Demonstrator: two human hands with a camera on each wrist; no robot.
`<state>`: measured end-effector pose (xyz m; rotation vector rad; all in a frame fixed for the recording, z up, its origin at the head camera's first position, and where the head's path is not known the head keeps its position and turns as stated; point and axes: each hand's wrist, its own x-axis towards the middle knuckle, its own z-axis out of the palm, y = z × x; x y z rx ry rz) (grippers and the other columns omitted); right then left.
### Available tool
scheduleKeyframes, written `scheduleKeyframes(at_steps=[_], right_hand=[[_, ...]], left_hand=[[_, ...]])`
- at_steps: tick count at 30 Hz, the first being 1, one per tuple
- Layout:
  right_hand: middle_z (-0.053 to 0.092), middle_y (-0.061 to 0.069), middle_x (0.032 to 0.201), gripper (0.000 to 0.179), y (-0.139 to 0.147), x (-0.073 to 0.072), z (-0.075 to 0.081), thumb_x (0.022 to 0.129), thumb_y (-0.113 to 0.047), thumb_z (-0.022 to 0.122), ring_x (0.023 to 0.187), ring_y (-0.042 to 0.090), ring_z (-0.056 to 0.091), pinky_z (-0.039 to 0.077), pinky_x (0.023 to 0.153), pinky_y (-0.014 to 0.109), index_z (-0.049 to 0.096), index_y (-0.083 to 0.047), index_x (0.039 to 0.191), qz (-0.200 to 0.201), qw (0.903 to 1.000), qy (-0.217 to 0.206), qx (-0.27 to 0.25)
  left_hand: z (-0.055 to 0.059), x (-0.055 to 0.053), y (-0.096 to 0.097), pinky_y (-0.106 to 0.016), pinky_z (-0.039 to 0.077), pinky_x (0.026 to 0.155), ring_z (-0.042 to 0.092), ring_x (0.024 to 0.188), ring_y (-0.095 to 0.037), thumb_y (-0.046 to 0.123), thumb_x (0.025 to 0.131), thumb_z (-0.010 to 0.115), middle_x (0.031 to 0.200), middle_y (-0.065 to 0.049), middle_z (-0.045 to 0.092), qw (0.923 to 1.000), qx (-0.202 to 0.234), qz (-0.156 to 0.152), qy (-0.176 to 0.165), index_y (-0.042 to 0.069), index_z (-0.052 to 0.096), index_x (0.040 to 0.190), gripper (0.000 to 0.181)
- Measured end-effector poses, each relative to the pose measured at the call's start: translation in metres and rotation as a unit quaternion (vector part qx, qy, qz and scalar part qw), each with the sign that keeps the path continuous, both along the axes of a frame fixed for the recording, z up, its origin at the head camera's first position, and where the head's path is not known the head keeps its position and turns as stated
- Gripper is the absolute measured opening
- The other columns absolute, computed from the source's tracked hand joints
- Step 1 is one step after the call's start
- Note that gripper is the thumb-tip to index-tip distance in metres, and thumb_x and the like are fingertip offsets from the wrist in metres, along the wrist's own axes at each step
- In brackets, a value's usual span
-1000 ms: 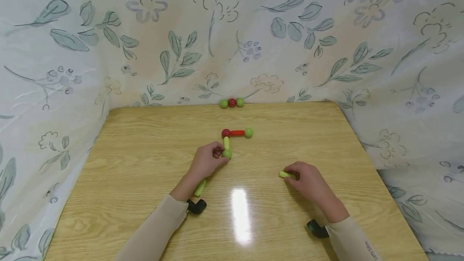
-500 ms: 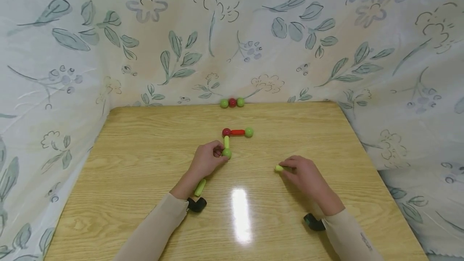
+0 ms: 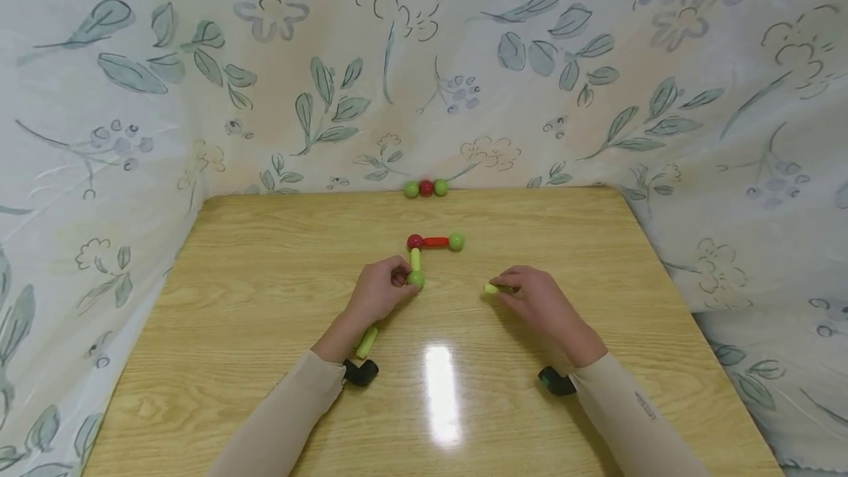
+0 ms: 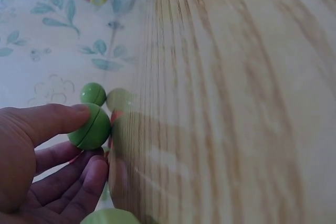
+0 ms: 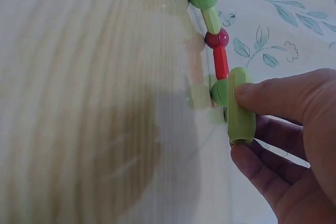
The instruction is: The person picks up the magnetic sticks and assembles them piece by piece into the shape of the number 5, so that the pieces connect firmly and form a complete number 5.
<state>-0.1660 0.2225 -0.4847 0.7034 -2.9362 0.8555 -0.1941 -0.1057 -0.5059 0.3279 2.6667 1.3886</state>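
Observation:
My left hand (image 3: pixel 380 288) pinches a green ball (image 4: pixel 90 128) between thumb and fingers at the near end of an L-shaped chain. From that ball a yellow-green rod (image 3: pixel 415 259) runs to a dark red ball (image 3: pixel 414 241). A red rod (image 3: pixel 436 242) leads on to another green ball (image 3: pixel 456 241). To the right, my right hand (image 3: pixel 538 303) grips a loose yellow-green rod (image 5: pixel 241 109) by its sides, thumb on top; a small hole shows in the rod's end. This rod is held above the table, apart from the chain.
Another yellow-green rod (image 3: pixel 366 342) lies beside my left wrist. Along the table's back edge sit two green balls and a red ball (image 3: pixel 426 188) in a row. A floral cloth (image 3: pixel 424 79) hangs behind the wooden table (image 3: pixel 278 241).
My right hand has moved left and away from me, carrying the yellow-green rod closer to the chain. The left hand stays on the green ball.

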Motion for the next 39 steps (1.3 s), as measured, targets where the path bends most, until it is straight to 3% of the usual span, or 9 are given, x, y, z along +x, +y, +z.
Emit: scheduleKeyframes(at_steps=[9,39], right_hand=[[0.074,0.010,0.122,0.026,-0.023,-0.020,0.001,0.100,-0.008,0.080,0.113,0.031,0.070,0.058,0.096,0.051,0.081,-0.008,0.126,0.028,0.9992,-0.020,0.018],[0.074,0.002,0.116,0.021,-0.065,-0.049,-0.002,0.102,-0.013,0.079,0.110,0.022,0.069,0.057,0.098,0.043,0.082,-0.010,0.123,0.078,0.9963,-0.017,0.034]], left_hand=[[-0.002,0.000,0.001,-0.035,0.057,0.080,0.064,0.086,-0.017,0.011,0.093,0.088,0.093,-0.002,0.070,0.9999,0.001,-0.003,0.015,0.007,0.073,0.105,0.019],[0.000,-0.001,0.005,-0.035,0.058,0.078,0.065,0.083,-0.015,0.015,0.095,0.088,0.092,-0.001,0.071,0.9996,-0.014,0.004,0.022,0.006,0.076,0.106,0.018]])
